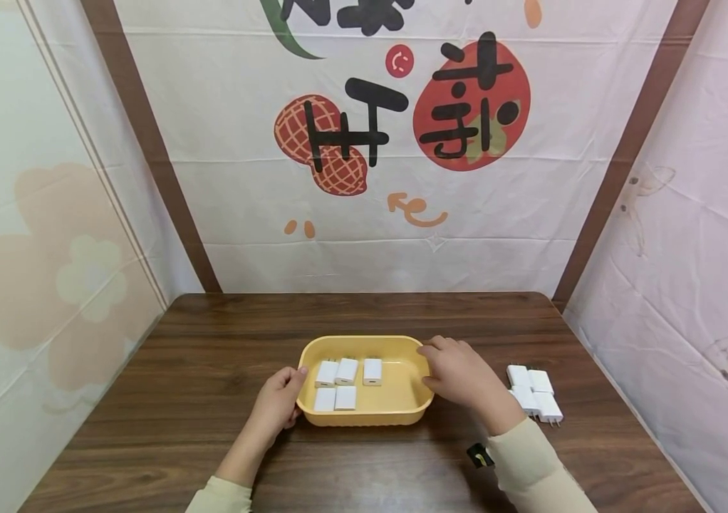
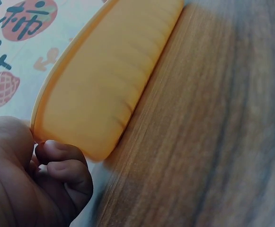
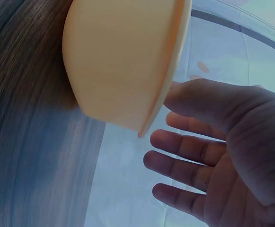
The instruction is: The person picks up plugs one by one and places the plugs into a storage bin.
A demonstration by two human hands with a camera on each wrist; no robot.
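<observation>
left hand (image 1: 278,404) fingers curled, gripping the left rim of the yellow tray (image 1: 402,350), right hand (image 1: 460,372) fingers loose and spread at its right rim, five white chargers (image 1: 346,371) inside, tray mid-table (image 1: 210,370), more chargers piled (image 1: 534,392) to the right

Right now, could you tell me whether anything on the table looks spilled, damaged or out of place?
Nothing stands out. Five white chargers lie in the yellow tray, four more sit grouped on the table to its right, and a small black item lies by the right sleeve.
</observation>
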